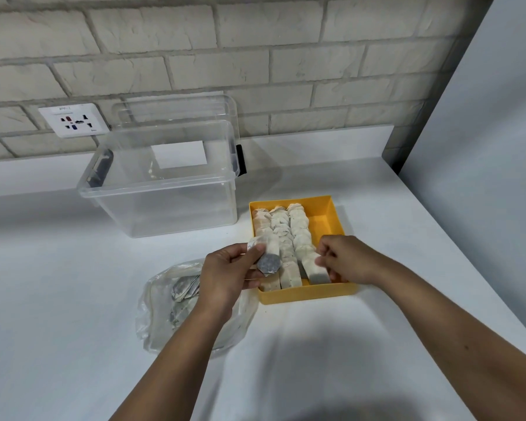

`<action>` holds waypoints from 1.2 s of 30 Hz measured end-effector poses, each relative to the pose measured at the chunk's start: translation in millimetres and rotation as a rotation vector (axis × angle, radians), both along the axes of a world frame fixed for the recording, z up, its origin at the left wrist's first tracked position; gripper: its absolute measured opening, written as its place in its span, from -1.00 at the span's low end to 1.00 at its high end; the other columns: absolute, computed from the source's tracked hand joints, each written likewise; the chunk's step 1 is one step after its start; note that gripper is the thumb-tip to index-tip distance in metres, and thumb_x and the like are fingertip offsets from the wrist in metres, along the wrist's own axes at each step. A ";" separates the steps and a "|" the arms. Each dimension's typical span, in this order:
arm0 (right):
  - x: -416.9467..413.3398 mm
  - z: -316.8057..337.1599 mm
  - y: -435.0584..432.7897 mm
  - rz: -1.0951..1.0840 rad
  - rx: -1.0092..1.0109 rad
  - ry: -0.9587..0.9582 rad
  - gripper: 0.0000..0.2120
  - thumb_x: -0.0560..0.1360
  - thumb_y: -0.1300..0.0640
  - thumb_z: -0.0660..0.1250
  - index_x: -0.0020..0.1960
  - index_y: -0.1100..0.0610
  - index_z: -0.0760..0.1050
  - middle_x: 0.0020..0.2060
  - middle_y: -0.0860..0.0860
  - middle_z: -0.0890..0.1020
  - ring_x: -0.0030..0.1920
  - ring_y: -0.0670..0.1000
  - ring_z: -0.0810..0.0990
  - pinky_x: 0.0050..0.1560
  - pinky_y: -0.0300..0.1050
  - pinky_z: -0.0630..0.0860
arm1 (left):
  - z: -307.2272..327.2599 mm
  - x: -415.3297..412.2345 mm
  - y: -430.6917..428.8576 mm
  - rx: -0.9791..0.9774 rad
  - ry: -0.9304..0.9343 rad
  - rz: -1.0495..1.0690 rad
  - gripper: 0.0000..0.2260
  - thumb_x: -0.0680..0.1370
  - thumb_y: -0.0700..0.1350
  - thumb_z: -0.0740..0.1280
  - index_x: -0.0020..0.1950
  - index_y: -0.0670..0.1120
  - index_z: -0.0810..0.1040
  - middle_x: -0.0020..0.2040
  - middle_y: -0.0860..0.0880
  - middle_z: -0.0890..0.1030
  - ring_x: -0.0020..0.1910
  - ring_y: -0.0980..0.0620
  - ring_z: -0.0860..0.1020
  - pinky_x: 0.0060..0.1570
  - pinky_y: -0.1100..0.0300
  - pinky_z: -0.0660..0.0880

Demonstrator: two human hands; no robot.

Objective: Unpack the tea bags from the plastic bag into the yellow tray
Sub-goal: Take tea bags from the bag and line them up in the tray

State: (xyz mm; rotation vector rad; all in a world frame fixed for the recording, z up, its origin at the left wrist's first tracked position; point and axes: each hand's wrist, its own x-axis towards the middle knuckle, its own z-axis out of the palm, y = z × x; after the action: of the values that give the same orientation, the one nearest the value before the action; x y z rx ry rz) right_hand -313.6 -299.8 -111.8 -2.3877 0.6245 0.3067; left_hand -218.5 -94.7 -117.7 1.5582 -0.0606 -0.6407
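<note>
Yellow tray (337,294): sits toward the right edge of the white table (73,268), and it's filling up nicely, three rows of tea bags (299,235) standing packed from its far wall to its near wall, with a bare strip of yellow floor left along the right side.
Plastic bag (161,302): lies just left of the tray, near the table's front, and there's more in it, a loose clutch of tea bags showing through the film. I'd call the job well past halfway, not finished.
Left hand (225,275): grip closed on a small stack of tea bags (267,262), held above the tray's near-left corner, right over the end of the left row.
Right hand (343,259): fingers curled and pinching at the near end of the right-hand row, touching those bags; steadying them, by the look of it.
Clear storage box (164,189): open and well behind, by the brick wall, out of the play.
</note>
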 end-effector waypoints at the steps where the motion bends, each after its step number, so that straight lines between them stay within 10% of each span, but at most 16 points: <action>1: 2.9 -4.8 1.2 -0.007 -0.005 -0.004 -0.89 0.59 0.10 0.29 -0.11 0.03 0.42 -0.30 0.02 0.63 -0.29 -0.02 0.61 -0.20 -0.11 0.54 | -0.7 -0.4 -0.1 0.000 0.001 -0.001 -0.84 0.51 -0.10 0.49 -0.02 -0.19 0.70 -0.19 -0.11 0.75 -0.34 0.04 0.69 -0.37 0.22 0.63; 17: 15.8 -15.8 10.2 -0.190 -0.169 -0.234 -0.77 0.54 -0.09 0.33 0.00 0.08 0.48 -0.14 -0.04 0.61 -0.12 -0.02 0.57 -0.13 -0.16 0.48 | -5.4 1.7 -3.2 0.001 -0.005 -0.075 -0.86 0.52 -0.14 0.47 -0.11 -0.22 0.68 -0.26 -0.13 0.72 -0.40 0.07 0.64 -0.33 0.26 0.63; 24: 4.1 8.7 36.1 -0.151 0.221 -0.459 -0.87 0.45 -0.05 0.45 -0.04 -0.04 0.61 -0.26 -0.17 0.60 -0.34 -0.25 0.48 -0.29 -0.43 0.38 | -4.2 -1.9 -10.3 -0.018 -0.005 -0.099 -0.90 0.52 -0.16 0.47 -0.11 -0.20 0.69 -0.28 -0.11 0.72 -0.40 0.06 0.64 -0.33 0.26 0.64; 36: -4.1 15.5 0.7 -0.084 -0.200 -0.365 -0.91 0.55 0.05 0.34 -0.09 0.06 0.52 -0.25 -0.07 0.61 -0.22 -0.03 0.56 -0.18 -0.13 0.49 | -2.9 2.0 -2.0 0.060 -0.140 -0.120 -0.88 0.57 -0.10 0.42 -0.05 -0.13 0.71 -0.19 -0.04 0.74 -0.20 -0.07 0.69 -0.13 0.12 0.67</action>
State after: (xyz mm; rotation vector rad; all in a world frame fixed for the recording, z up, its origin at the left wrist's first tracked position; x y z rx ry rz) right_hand -317.7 -299.1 -96.3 -2.5090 0.6030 -0.2354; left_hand -216.6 -96.7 -120.6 1.6654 -0.2429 -0.6312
